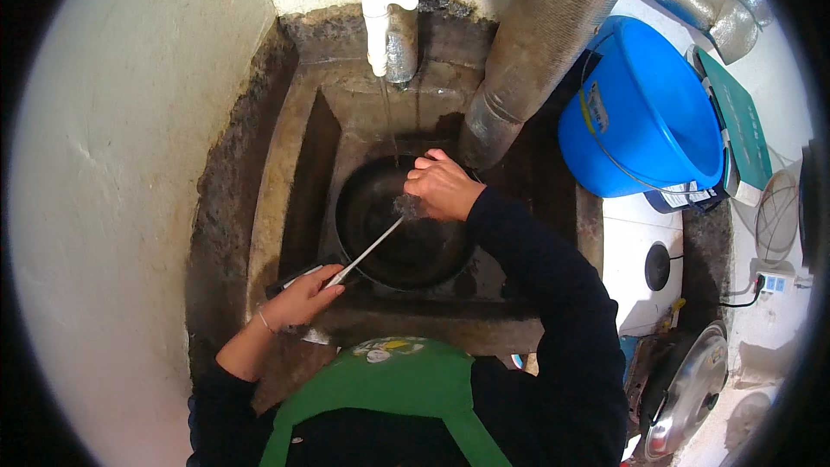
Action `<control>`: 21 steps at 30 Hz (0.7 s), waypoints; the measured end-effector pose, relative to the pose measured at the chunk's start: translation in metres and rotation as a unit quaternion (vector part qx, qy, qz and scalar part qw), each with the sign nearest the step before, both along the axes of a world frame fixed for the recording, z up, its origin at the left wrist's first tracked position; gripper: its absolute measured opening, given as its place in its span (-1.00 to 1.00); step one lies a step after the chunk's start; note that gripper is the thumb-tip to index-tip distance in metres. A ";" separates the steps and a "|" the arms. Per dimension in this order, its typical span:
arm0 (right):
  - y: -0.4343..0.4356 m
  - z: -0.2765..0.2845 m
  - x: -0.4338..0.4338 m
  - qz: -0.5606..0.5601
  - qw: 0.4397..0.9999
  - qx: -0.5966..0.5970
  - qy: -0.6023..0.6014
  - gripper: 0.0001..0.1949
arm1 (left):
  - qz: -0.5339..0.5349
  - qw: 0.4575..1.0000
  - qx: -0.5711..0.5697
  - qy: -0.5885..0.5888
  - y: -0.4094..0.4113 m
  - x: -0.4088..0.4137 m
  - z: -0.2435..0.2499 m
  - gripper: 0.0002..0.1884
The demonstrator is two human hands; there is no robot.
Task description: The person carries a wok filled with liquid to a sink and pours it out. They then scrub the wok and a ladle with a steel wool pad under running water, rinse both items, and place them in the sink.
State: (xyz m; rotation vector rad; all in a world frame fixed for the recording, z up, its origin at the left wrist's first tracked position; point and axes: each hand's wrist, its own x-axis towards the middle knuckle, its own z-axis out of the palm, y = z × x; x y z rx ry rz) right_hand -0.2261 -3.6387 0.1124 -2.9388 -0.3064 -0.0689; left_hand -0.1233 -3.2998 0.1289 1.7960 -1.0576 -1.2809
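Note:
A round dark pan (415, 259) lies in the concrete sink (382, 113). My left hand (305, 298) grips the pale handle of a long thin utensil (373, 248), whose far end meets a steel wool scrubber (407, 206) over the pan. My right hand (444, 185) is closed on that scrubber, partly hiding it and the utensil's tip. Beneath my left hand shows part of a dark handle (283, 283) at the sink's left edge; whether it belongs to the pan is not clear. From the white plastic tap (378, 29) a thin stream of water falls into the pan.
A foil-wrapped pipe (538, 45) slants down at the sink's right rear. To the right stand a blue bucket (639, 107), a green box (736, 117), a strainer (776, 217), a plugged power socket (775, 283) and a large metal lid (690, 395). A bare wall (130, 175) rises on the left.

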 end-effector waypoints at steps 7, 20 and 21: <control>-0.049 -0.048 0.002 -0.257 0.931 0.227 -0.123 -0.76 | 0.110 0.977 0.062 0.175 0.012 -0.004 0.006 -0.65; 0.030 -0.046 0.019 -0.323 0.885 0.216 -0.258 -0.65 | 0.117 0.971 0.070 0.197 -0.015 -0.020 0.002 -0.70; 0.019 -0.051 0.018 -0.343 0.875 0.208 -0.270 -0.67 | 0.102 0.973 0.068 0.193 -0.012 -0.021 0.001 -0.70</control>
